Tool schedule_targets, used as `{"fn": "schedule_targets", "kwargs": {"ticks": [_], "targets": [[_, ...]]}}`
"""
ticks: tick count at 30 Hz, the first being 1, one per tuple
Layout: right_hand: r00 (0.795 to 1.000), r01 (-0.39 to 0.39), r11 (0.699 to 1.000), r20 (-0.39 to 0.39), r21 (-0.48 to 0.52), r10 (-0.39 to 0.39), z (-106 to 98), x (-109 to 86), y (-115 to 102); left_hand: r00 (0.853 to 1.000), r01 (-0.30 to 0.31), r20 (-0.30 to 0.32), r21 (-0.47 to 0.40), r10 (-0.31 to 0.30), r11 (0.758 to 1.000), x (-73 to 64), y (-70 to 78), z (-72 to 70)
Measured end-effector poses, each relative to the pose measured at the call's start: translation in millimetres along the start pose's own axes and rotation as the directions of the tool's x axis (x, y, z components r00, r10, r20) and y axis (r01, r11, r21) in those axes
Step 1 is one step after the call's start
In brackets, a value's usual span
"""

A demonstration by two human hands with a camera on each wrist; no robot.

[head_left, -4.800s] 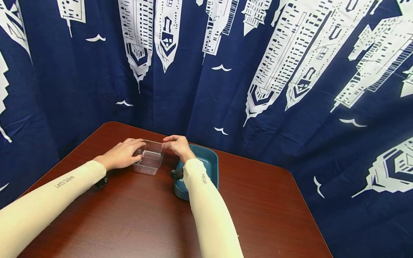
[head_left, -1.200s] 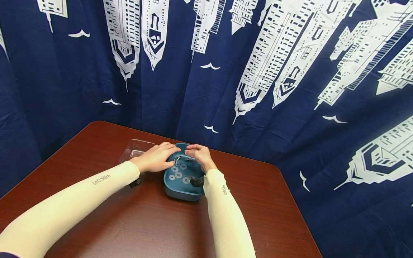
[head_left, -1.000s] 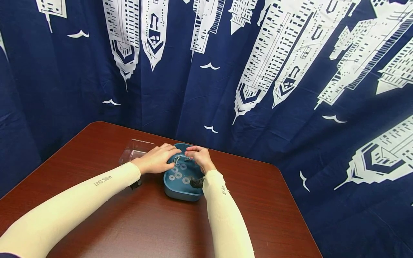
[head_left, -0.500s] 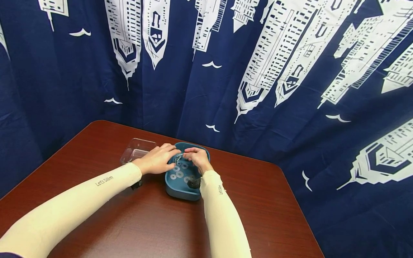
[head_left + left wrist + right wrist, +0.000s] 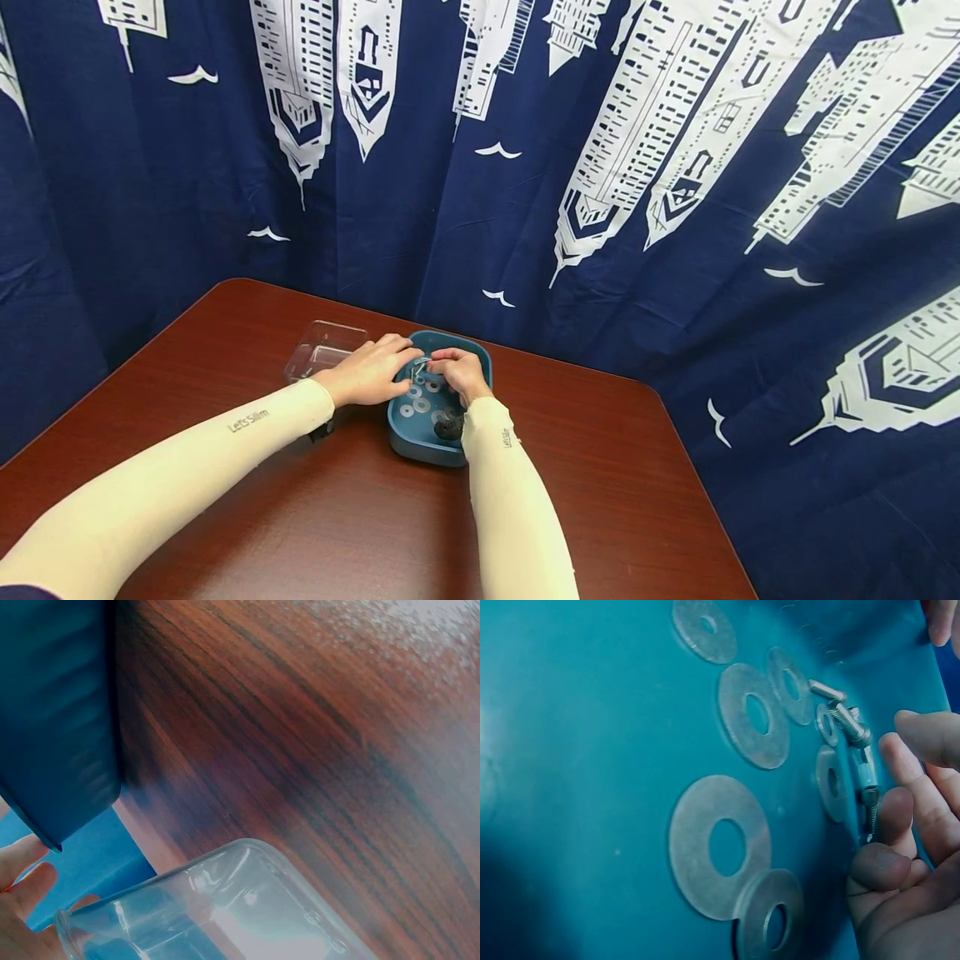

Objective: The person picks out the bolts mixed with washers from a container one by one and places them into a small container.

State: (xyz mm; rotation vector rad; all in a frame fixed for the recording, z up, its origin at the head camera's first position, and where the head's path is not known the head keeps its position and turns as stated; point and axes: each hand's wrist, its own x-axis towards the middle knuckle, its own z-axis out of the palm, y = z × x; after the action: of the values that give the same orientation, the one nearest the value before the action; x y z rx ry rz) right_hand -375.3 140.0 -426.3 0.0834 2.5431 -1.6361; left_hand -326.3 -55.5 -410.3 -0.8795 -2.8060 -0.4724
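Note:
A blue plastic bin (image 5: 427,452) stands on the table with several flat metal washers (image 5: 694,847) and a small cluster of bolts (image 5: 849,724) inside. My right hand (image 5: 462,375) reaches into the bin, its fingertips close beside the bolts. In the right wrist view its thumb and fingers are apart, and no bolt shows gripped between them. Over the bin's left side lies my left hand (image 5: 371,372), fingers extended near the rim and bolts; whether it touches the rim is unclear. A clear plastic container (image 5: 300,360) is just left of that hand, partly hidden by it.
The wooden table (image 5: 300,500) reaches toward me. Behind it hangs a dark blue curtain (image 5: 420,233) with white building prints. A black wrist camera (image 5: 448,428) sits under the right wrist, above the bin.
Both hands have moved right from the clear container to the blue bin since the oldest frame. Over the last second, my right hand has shifted slightly left, toward the bolts; the left stays about in place.

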Motion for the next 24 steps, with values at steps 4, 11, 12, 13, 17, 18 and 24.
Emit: {"fn": "schedule_targets", "kwargs": {"ticks": [4,11,12,13,17,18,24], "targets": [[1.0,-0.021,1.0,-0.012,-0.019,0.02,4,0.4,0,1.0,0.003,0.005,0.001,-0.003,1.0,-0.1,0.4,-0.4],[0.999,-0.031,0.999,-0.042,-0.017,0.03,11,0.9,1,1.0,0.011,0.007,-0.004,-0.011,1.0,-0.7,0.2,1.5],[0.999,-0.029,0.999,-0.044,-0.018,0.028,11,1.4,1,1.0,0.008,0.003,-0.001,-0.008,1.0,-0.7,0.3,1.8],[0.999,-0.025,1.0,-0.045,-0.018,0.024,12,2.2,2,1.0,0.007,0.001,-0.002,-0.007,1.0,-0.8,0.9,1.5],[0.998,-0.007,1.0,-0.057,-0.019,0.006,14,4.5,2,1.0,0.002,-0.008,-0.001,-0.002,1.0,-1.1,2.9,0.3],[0.998,-0.002,1.0,-0.061,-0.019,0.001,14,4.7,3,1.0,0.003,-0.006,-0.004,-0.003,1.0,-1.2,3.5,-0.1],[0.996,0.046,0.998,-0.077,-0.033,-0.048,18,5.2,6,1.0,0.013,0.002,-0.02,-0.013,1.0,-2.5,4.8,-1.4]]}}
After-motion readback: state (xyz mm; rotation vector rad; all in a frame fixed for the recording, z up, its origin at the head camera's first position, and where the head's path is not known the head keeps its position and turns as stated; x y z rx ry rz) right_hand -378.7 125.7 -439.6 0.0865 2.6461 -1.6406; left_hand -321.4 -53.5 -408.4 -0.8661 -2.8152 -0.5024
